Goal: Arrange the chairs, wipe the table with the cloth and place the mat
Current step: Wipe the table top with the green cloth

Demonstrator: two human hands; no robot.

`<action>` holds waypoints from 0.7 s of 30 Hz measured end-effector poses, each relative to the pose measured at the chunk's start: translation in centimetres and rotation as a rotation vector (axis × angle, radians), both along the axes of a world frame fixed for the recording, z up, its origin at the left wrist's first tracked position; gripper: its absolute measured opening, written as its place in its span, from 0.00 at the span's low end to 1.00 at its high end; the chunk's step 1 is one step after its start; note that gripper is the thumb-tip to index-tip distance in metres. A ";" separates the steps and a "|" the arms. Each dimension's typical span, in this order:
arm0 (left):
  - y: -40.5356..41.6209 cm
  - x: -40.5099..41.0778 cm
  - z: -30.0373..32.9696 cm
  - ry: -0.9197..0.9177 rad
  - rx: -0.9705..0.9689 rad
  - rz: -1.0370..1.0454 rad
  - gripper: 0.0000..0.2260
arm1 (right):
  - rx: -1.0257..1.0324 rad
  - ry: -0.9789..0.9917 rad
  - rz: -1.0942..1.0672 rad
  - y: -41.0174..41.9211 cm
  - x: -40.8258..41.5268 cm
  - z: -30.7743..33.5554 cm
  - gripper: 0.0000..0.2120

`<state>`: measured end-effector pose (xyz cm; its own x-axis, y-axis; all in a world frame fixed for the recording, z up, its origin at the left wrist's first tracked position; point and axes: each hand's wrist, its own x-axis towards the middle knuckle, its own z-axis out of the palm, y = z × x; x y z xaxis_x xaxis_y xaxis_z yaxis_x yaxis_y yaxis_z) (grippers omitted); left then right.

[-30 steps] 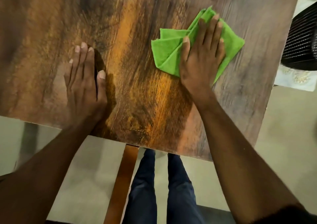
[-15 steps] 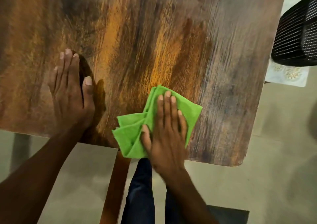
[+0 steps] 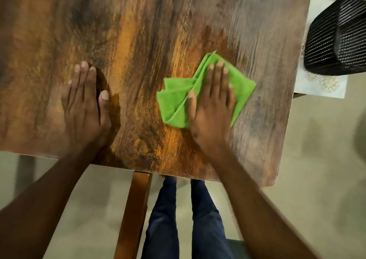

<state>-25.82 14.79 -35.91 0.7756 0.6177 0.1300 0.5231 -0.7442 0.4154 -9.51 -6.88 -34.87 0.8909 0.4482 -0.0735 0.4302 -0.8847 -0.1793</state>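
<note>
A folded green cloth [image 3: 174,102] lies on the dark wooden table [image 3: 150,30], right of the middle. My right hand [image 3: 212,108] presses flat on it with straight fingers, covering its centre. My left hand [image 3: 84,108] rests flat on the bare tabletop near the front edge, palm down, fingers together. A brown wooden chair part [image 3: 136,209] sticks out from under the table's front edge, next to my legs in dark trousers.
A black mesh basket [image 3: 336,38] sits beyond the table's right edge on a pale patterned surface [image 3: 320,86]. The light floor [image 3: 316,169] shows to the right and below the table. The table's front right corner [image 3: 271,181] is rounded.
My right hand has slid the cloth from the front edge back up and to the right on the table. My left hand has stayed in place.
</note>
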 end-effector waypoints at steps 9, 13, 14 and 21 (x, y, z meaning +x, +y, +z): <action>1.5 -1.2 -2.2 -0.048 0.092 -0.021 0.24 | 0.082 0.104 0.337 1.6 -11.5 0.4 0.40; 1.8 -1.8 -3.2 0.003 0.168 -0.031 0.25 | 0.043 0.108 0.120 -8.3 -9.3 0.6 0.39; 1.9 -1.9 -3.2 0.024 0.150 -0.028 0.25 | 0.018 0.094 0.101 -9.9 -8.3 0.8 0.39; -0.2 -0.3 -0.5 0.173 0.123 -0.093 0.28 | 0.069 0.094 0.103 -6.0 7.7 0.6 0.37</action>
<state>-26.11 14.57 -36.36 0.8460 0.5298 0.0601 0.5051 -0.8323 0.2282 -1.79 -12.93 -34.24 0.8305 0.5439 -0.1200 0.4968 -0.8208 -0.2819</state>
